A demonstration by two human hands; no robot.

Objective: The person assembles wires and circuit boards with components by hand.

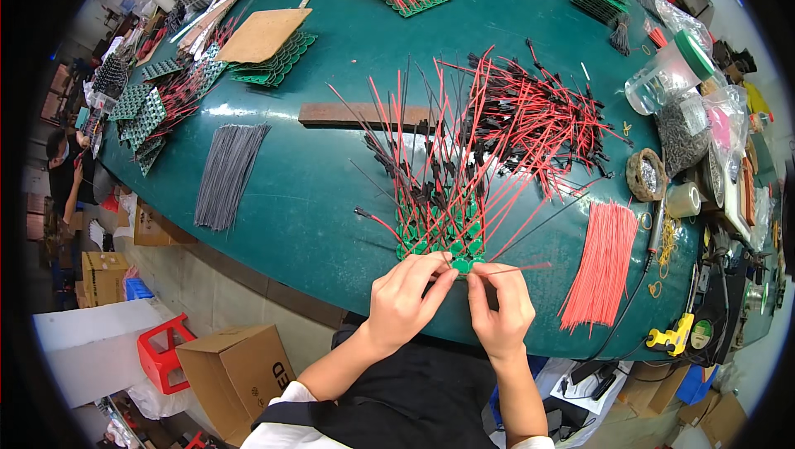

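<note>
A panel of small round green circuit boards (461, 266) lies in front of me, with red and black wires standing up from it, many ending in black connectors. My left hand (404, 298) is closed, thumb and fingers pinched at the panel's near left edge. Close beside it, my right hand (503, 310) is also closed, pinching at the near right edge. A thin red wire (530, 267) runs out to the right from between its fingertips. The fingers hide the exact point where wire and board meet.
A heap of red-and-black connector wires (538, 118) lies beyond the panel, next to a brown bar (339, 114). Grey wires (230, 176) are bundled at left, red wires (600, 265) at right. A soldering iron (657, 229) and yellow glue gun (675, 335) sit at the right edge.
</note>
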